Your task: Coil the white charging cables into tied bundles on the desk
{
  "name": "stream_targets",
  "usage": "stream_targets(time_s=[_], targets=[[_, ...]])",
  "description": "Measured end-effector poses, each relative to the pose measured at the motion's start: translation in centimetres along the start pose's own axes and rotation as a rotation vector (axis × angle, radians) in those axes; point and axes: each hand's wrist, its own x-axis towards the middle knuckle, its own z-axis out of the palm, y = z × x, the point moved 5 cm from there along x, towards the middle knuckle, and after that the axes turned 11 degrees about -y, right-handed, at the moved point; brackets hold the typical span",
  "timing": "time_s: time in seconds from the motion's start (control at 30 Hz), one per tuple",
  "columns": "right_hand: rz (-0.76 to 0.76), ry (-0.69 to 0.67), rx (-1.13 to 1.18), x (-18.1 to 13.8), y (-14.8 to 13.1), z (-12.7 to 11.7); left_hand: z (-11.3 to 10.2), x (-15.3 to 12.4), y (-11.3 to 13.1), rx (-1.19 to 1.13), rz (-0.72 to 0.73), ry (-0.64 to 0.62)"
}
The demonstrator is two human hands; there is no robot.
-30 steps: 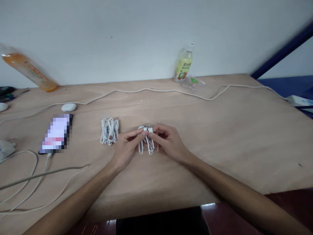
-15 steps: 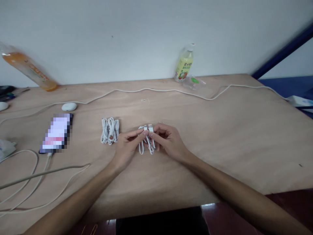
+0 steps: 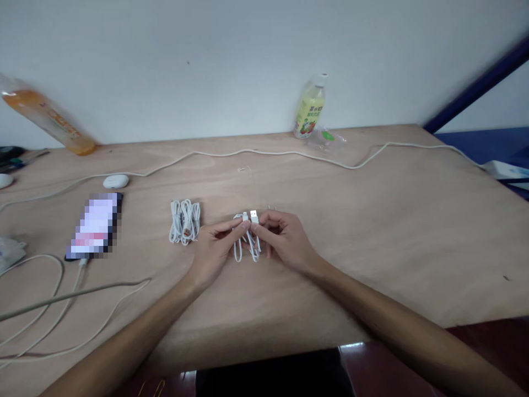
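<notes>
In the head view, the left hand [image 3: 210, 251] has its grip closed on a small white plug [image 3: 245, 217], pinched by the thumb and a finger. The right hand [image 3: 289, 242] has its grip closed on a bigger white plug [image 3: 254, 219] with a shiny metal end. The two plugs point away from the person, side by side. The white cord [image 3: 238, 251] hangs in loops under the hands, above or on the table [image 3: 372, 231]; I can't tell which. A bundle of white cords [image 3: 185, 221] lies on the table, just left of the left hand. The step now looks like lining up the two plug ends. I think the next move calls for a soft, steady pinch, so that the plugs stay even and the loops don't get messy.
</notes>
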Motion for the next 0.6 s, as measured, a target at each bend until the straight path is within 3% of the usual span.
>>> stream_targets(time_s=[0.6], targets=[[-0.001,-0.011,-0.002,0.00,0.00,-0.01,-0.02,0.03,0.08,0.002,0.016,-0.004]])
